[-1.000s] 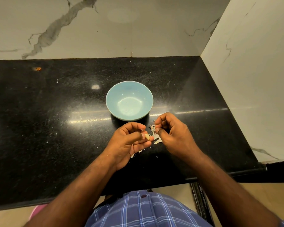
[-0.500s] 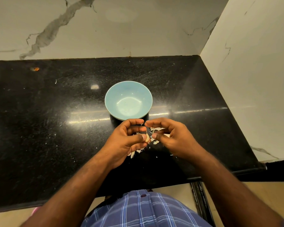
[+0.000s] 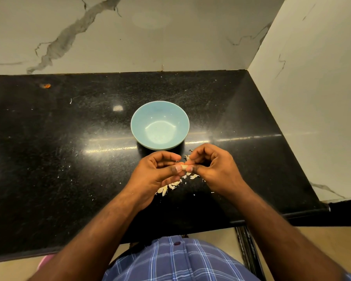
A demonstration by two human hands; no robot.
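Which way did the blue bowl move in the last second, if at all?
No, the bowl stays put, in line with the wall joint behind the counter, as before.

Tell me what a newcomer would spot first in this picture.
Over the near middle of the black counter, the left hand and the right hand both pinch a small pale clove. Just behind them stands a light blue bowl, and pale peel scraps lie scattered on the counter beneath the hands.
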